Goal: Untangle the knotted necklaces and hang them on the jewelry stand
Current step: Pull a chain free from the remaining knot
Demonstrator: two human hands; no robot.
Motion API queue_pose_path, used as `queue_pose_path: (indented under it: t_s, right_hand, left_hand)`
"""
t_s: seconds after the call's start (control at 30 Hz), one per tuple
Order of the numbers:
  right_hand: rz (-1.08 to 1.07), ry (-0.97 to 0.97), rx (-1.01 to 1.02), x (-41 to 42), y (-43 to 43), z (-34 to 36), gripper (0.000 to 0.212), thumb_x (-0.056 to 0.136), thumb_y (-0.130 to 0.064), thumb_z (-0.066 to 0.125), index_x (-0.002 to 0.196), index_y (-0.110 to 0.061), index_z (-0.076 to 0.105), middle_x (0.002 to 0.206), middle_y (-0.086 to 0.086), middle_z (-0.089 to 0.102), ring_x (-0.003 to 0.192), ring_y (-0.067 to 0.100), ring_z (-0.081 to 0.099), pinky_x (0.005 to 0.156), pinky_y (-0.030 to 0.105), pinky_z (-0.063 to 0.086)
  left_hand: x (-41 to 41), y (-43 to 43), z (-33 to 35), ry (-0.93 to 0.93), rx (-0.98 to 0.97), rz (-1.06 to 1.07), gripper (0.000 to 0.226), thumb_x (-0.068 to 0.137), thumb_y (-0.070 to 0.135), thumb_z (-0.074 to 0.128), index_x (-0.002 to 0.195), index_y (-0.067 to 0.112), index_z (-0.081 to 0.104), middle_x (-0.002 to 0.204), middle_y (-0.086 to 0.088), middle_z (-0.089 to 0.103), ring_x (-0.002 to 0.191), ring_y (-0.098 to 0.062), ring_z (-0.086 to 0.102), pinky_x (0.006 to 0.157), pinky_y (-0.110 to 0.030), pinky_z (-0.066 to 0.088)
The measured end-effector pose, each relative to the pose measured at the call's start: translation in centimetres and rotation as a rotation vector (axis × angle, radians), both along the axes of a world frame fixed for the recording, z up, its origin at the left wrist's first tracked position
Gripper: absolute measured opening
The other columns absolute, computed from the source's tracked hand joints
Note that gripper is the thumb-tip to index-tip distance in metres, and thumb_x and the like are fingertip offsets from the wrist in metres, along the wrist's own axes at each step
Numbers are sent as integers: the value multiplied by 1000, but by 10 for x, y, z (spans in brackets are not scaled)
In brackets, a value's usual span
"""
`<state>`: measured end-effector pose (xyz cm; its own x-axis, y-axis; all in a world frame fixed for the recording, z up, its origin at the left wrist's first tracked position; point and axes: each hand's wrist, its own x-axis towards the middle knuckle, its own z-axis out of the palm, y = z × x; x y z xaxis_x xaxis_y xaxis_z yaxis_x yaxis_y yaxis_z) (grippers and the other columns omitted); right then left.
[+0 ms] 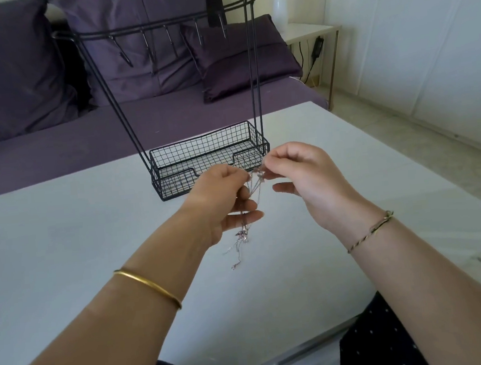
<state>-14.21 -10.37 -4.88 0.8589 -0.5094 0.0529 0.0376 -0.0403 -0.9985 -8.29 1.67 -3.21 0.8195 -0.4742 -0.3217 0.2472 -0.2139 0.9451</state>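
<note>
Purple cushions (20, 73) back our white table (78, 231), where the jewelry stand (202, 162) has bare hooks. Our left hand (220, 201) and right hand (302, 177) pinch the tangled necklaces (247, 210) above the table, just before the stand. We judge the untangling barely begun, with no necklace hung yet.

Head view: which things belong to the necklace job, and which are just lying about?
Job: knotted necklaces, pinched by left hand and right hand; black wire jewelry stand.
Lying about: purple cushions; white side table; power adapter.

Left forearm: plain gold bangle (148, 288), above the table (64, 241). Right wrist: thin twisted cord bracelet (371, 230), above the table. Dark, white-dotted garment (372, 342) below the table's near edge.
</note>
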Motion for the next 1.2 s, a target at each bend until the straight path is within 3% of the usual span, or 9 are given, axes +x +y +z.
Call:
queue_pose_path:
  t_s: [0.17, 0.47, 0.6, 0.7, 0.77, 0.83, 0.93, 1.03, 1.2]
  right_hand:
    - [-43, -47, 97, 1, 2, 2, 16, 93, -9, 56, 77, -12, 60, 78, 3, 65, 73, 12, 61, 72, 31, 52]
    - [-42, -82, 131, 3, 0, 1, 16, 90, 1, 54, 81, -11, 56, 73, 4, 63, 58, 10, 53, 61, 23, 49]
    - [42, 60, -255, 0, -6, -3, 24, 84, 5, 56, 82, -17, 63, 70, 3, 63, 57, 8, 54, 65, 24, 47]
    - [77, 113, -595, 1, -6, -5, 24, 82, 4, 57, 85, -14, 73, 69, -7, 62, 60, 0, 55, 58, 8, 40]
    - [54, 115, -706, 2, -6, -5, 20, 82, 1, 60, 84, -13, 74, 70, -11, 61, 64, -2, 54, 58, 5, 39]
    - [16, 95, -657, 3, -8, -4, 17, 84, -2, 61, 81, -16, 69, 67, -11, 60, 61, -1, 54, 56, 6, 39]
    - [-33, 54, -526, 2, -11, -1, 17, 87, -7, 60, 77, -20, 61, 72, -5, 63, 66, 9, 57, 65, 19, 47]
    - [-49, 11, -194, 0, -10, 5, 18, 88, -5, 56, 77, -18, 58, 83, 3, 66, 75, 13, 60, 67, 27, 52]
    - [58, -51, 304, 1, -7, 15, 21, 83, 5, 45, 74, -13, 53, 59, 0, 51, 62, 16, 49, 57, 27, 46]
  left_hand:
    - [-1, -3, 1, 7, 10, 29, 16, 101, 10, 40, 86, 10, 48, 62, -4, 46, 33, -9, 42, 42, -24, 49]
    - [-4, -4, 3, 175, -70, 71, 14, 100, 8, 44, 86, 8, 49, 67, -7, 49, 41, -12, 50, 43, -26, 52]
    - [1, -1, 3, 86, -83, 91, 16, 98, 8, 46, 84, 10, 52, 62, -2, 44, 55, -13, 47, 50, -28, 56]
    - [1, -1, 2, 4, -30, 92, 14, 98, 10, 46, 86, 10, 54, 64, -2, 44, 59, -13, 49, 54, -30, 58]
    - [0, -1, 1, -18, 3, 89, 14, 98, 11, 46, 87, 10, 54, 65, -3, 43, 56, -13, 50, 51, -29, 57]
    - [1, -1, 0, -21, 40, 72, 15, 99, 11, 44, 87, 11, 53, 65, -3, 43, 50, -12, 48, 47, -26, 54]
    - [1, 1, -4, -35, 99, 39, 15, 99, 9, 42, 88, 10, 53, 64, -3, 43, 44, -11, 46, 44, -24, 51]
    - [1, 2, -7, -31, 123, 16, 15, 99, 9, 41, 89, 10, 51, 65, -3, 44, 39, -10, 47, 43, -25, 51]
    - [-1, -1, -6, 0, 112, 5, 14, 99, 9, 38, 90, 10, 49, 65, -5, 45, 34, -10, 48, 42, -26, 51]
